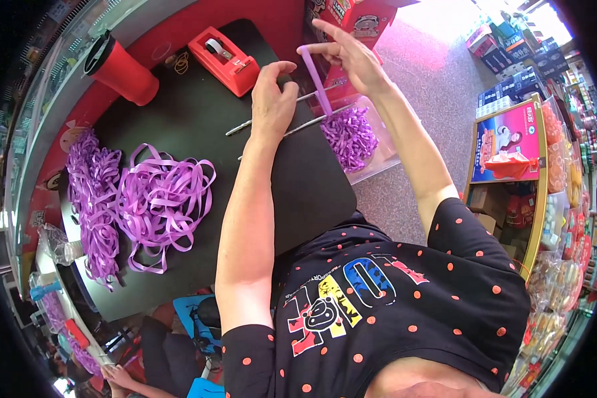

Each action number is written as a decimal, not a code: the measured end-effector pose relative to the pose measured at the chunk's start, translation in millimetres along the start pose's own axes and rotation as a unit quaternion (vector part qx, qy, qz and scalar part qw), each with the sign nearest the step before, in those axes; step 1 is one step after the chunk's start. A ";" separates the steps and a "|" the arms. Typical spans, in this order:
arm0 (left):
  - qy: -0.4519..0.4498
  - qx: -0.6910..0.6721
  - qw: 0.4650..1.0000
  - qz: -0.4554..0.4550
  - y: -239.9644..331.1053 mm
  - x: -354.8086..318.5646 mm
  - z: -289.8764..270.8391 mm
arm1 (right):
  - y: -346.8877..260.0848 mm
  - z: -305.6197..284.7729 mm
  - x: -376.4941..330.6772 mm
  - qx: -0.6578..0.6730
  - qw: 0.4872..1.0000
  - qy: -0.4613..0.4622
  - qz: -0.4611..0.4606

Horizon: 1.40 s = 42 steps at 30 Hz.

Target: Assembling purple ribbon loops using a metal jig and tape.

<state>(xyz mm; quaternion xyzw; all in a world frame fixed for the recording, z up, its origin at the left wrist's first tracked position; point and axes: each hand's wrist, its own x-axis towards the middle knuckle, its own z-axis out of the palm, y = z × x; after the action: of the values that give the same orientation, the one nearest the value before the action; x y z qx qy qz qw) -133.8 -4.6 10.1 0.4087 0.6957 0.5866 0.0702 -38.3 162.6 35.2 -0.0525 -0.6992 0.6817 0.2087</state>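
A strip of purple ribbon (316, 82) stretches from a fingertip of my right hand (356, 61) down to two thin metal rods. That hand holds the ribbon's upper end, other fingers stretched out. My left hand (272, 101) is above the rods, thumb and forefinger bent and apart, with nothing visible between them; its other fingers are partly hidden. One metal rod (238, 129) passes beneath this hand; the other rod (305, 125) crosses near my left wrist. Just below the ribbon, a bunch of purple ribbon loops (350, 138) sits in a clear plastic box (382, 154).
On the dark table (312, 176) lie a loose purple ribbon heap (166, 199) and a long ribbon bundle (94, 199). A red tape dispenser (235, 69) and red tumbler (127, 74) stand at the back. Stocked shelves (557, 199) line the right; another person's hand (118, 377) shows lower left.
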 end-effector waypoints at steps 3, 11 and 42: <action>0.040 -0.048 0.997 -0.038 0.7 -0.3 -0.4 | 26.8 0.7 6.1 0.054 0.993 0.001 0.105; 0.055 -0.046 0.997 -0.006 11.6 -2.2 -3.9 | 73.8 0.3 -45.1 -0.002 0.984 -0.033 0.178; -0.003 -0.666 0.645 -0.376 64.6 -91.2 80.6 | -22.6 45.8 -117.3 0.034 0.977 0.133 0.161</action>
<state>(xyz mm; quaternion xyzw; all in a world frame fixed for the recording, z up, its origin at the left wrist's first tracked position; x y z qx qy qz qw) 4.0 -4.3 7.3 -0.0429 0.2115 0.8133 0.5403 56.3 76.5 32.2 -0.2474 -0.6241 0.7166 0.1893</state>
